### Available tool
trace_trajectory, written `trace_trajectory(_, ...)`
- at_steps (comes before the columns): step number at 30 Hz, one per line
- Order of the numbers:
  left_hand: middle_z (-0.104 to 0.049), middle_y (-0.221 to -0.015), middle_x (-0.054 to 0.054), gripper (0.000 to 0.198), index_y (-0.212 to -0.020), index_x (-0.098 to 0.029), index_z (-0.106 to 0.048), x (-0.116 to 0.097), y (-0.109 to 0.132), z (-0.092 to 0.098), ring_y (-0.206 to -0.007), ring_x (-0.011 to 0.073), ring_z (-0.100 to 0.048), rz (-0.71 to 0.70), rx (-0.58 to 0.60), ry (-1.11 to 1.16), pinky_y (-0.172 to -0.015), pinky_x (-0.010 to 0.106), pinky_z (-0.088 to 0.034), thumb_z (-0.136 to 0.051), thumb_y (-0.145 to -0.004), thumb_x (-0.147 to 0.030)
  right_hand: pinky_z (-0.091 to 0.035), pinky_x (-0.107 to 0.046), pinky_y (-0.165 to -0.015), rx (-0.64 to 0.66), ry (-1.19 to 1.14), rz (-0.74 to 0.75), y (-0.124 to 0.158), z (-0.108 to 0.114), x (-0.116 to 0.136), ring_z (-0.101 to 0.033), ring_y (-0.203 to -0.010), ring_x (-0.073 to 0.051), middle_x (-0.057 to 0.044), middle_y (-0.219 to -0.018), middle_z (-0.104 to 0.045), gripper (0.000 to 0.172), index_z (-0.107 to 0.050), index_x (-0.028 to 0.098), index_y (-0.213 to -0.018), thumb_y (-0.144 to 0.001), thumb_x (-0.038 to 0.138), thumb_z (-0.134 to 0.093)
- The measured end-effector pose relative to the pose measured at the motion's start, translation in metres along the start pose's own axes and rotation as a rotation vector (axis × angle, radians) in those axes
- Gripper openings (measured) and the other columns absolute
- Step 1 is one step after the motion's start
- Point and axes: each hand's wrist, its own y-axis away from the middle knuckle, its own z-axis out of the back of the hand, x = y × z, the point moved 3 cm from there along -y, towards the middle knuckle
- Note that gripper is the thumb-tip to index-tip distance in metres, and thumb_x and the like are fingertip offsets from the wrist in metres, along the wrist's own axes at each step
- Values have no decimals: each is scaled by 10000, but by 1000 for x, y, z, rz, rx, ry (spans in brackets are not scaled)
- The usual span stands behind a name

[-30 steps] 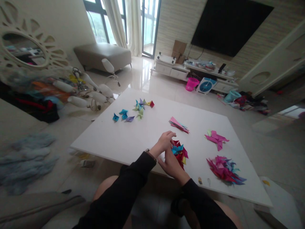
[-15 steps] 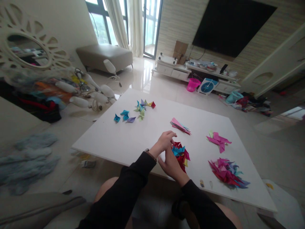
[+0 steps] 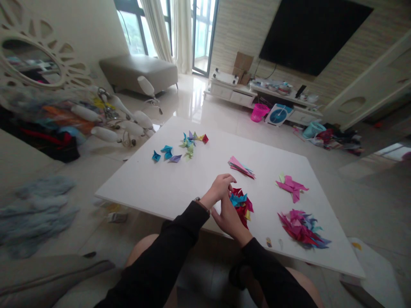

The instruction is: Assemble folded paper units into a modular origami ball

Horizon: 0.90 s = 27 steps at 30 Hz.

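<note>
Both hands meet near the middle of the table's [image 3: 167, 188] near edge, at the left side of a pile [image 3: 241, 204] of red, blue and yellow folded paper. The left hand [image 3: 221, 188] is curled, fingertips drawn together at the pile's rim as if pinching one small piece, though I cannot tell whether any paper is between them. The right hand [image 3: 229, 218] lies just below and touching it, back up, fingers stretched toward the pile with their tips hidden under the left hand, so its hold cannot be told either. Held this close, the hands seem set for fine work on something small. The pile lies closest to the person, probably for easy reach. The other paper is kept in separate groups, likely so the kinds do not mix: a flat stack [image 3: 240, 167] beyond the pile, pink pieces [image 3: 291, 186] toward the right edge, a heap [image 3: 302, 226] by the near right corner, and small folds [image 3: 189, 143] well apart toward the far left corner.
</note>
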Motion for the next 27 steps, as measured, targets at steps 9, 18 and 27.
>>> trace_trajectory(9,-511,-508,-16,172,-775,-151,-611,-1,3,1,-400,140,-503,-12,-13,26,-457,259,-394,-477,-671,-178,-438,-566,-1133,2,-7,8,-1,2,1,-439,-1429,-366,-233,-1562,-396,835,-156,148,-1602,-878,147,-572)
trace_trajectory(18,-514,-505,-17,169,-780,-145,-631,-1,3,1,-402,136,-505,-5,-21,26,-462,250,-388,-486,-703,-181,-434,-561,-1142,2,12,15,0,1,1,-425,-1442,-363,-234,-1569,-388,824,-159,146,-1602,-890,159,-574)
trace_trajectory(27,-499,-503,-29,205,-831,-128,-688,0,1,1,-404,131,-506,-1,-35,20,-455,243,-377,-513,-751,-200,-444,-555,-1131,-11,17,24,-1,0,1,-450,-1424,-362,-233,-1570,-395,829,-151,148,-1609,-899,183,-578)
